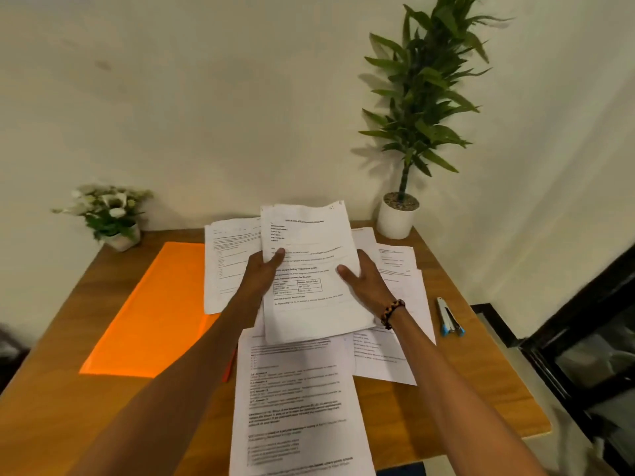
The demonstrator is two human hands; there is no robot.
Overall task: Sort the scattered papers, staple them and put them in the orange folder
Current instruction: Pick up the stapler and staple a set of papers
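Note:
A small stack of printed papers (309,255) is lifted above the middle of the wooden table (68,407). My left hand (263,269) grips its left edge, thumb on top. My right hand (364,280) holds its right edge, thumb across the page. More loose sheets lie beneath: one on the left (230,262), one near the front edge (299,413), others on the right (405,290). The orange folder (154,314) lies flat on the left of the table. A white and blue stapler (450,321) rests on the right, beyond my right wrist.
A small pot of white flowers (110,218) stands at the table's back left corner. A tall green plant in a white pot (398,214) stands at the back right. A dark piece of furniture (584,338) is right of the table.

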